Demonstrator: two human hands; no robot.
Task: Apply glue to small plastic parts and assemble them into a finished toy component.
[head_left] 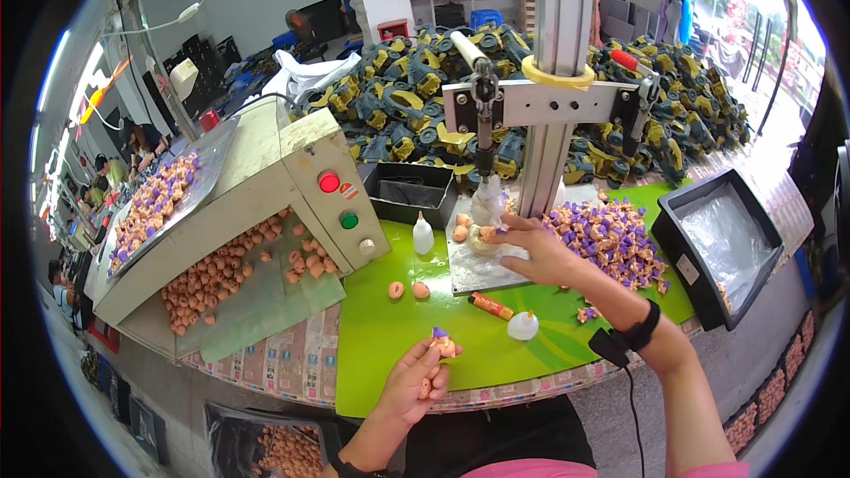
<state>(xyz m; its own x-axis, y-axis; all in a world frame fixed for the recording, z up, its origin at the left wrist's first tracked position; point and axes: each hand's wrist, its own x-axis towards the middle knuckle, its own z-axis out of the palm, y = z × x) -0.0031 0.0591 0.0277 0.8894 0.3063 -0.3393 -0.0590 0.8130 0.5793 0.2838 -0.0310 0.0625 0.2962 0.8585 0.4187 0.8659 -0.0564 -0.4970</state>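
In my left hand (412, 385) is a small flesh-coloured toy part with a purple tip (441, 343), pinched between thumb and fingers. Lower in the same hand sit more flesh-coloured pieces (426, 384), partly hidden by the fingers. My right hand (538, 250) reaches to the base of a hand-lever press (486, 137), its fingers apart. Its fingertips are at a small round flesh-coloured piece (487, 234) under the press's plunger; whether they touch it I cannot tell. Two loose toy heads (420, 289) lie on the green mat (381, 336).
A heap of purple-and-flesh toy parts (611, 239) lies right of the press. Two squeeze bottles (423, 235) and an orange tube (490, 305) stand or lie nearby. A black tray (677, 204) is at right, a machine with red and green buttons (310, 146) at left. Toy vehicles (390, 97) pile behind.
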